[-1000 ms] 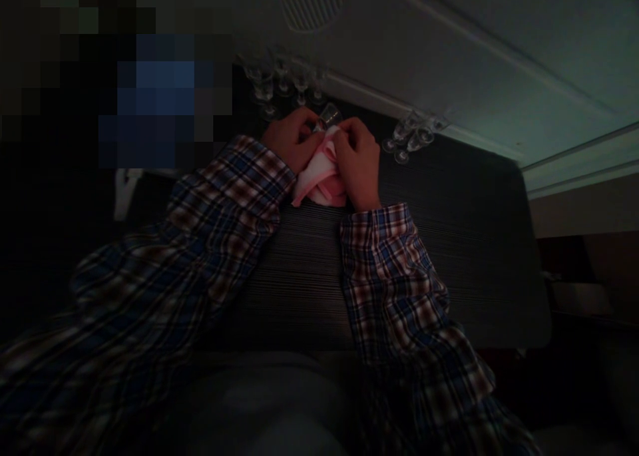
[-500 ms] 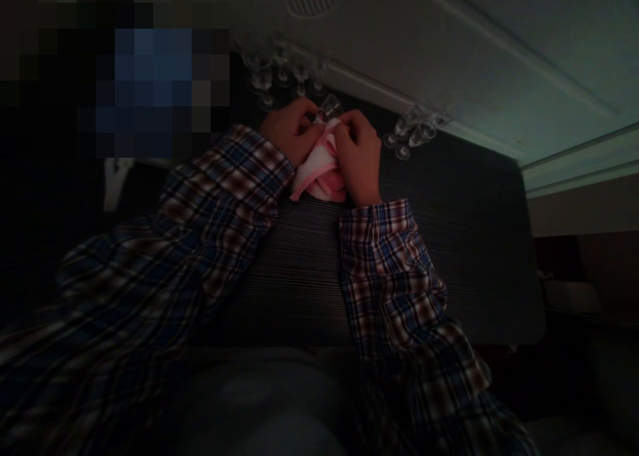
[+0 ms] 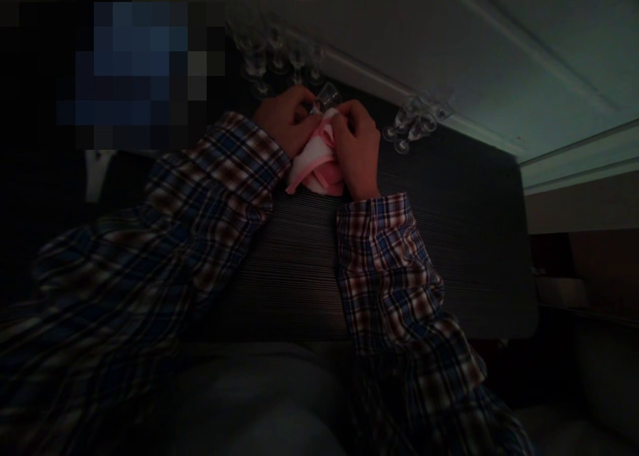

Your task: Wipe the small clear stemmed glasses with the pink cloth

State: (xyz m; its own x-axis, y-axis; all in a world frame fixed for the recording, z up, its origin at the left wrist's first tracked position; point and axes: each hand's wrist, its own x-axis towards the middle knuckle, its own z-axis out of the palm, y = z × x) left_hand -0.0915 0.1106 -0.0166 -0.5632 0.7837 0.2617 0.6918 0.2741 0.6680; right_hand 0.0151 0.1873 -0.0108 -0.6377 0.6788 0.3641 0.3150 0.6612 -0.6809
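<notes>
A small clear stemmed glass (image 3: 328,95) lies tilted between my two hands, its bowl pointing away from me. My left hand (image 3: 283,118) is closed with curled fingers at the left side of the glass, thumb against the cloth. A pink and white cloth (image 3: 319,160) is bunched at the near end of the glass and hangs down to the tabletop. Pinched fingers of my right hand (image 3: 360,146) grip the cloth beside the glass. The cloth and my fingers hide the lower part of the glass.
Several stemmed glasses (image 3: 274,50) stand at the table's back left. A smaller group of glasses (image 3: 414,122) is at the back right, by a pale wall panel (image 3: 449,50). The dark table (image 3: 464,243) ends in a rounded right corner. The upper left is pixelated.
The view has shifted slightly, so the table and arms appear a little higher and further left. Both hands keep their hold around the glass and cloth.
</notes>
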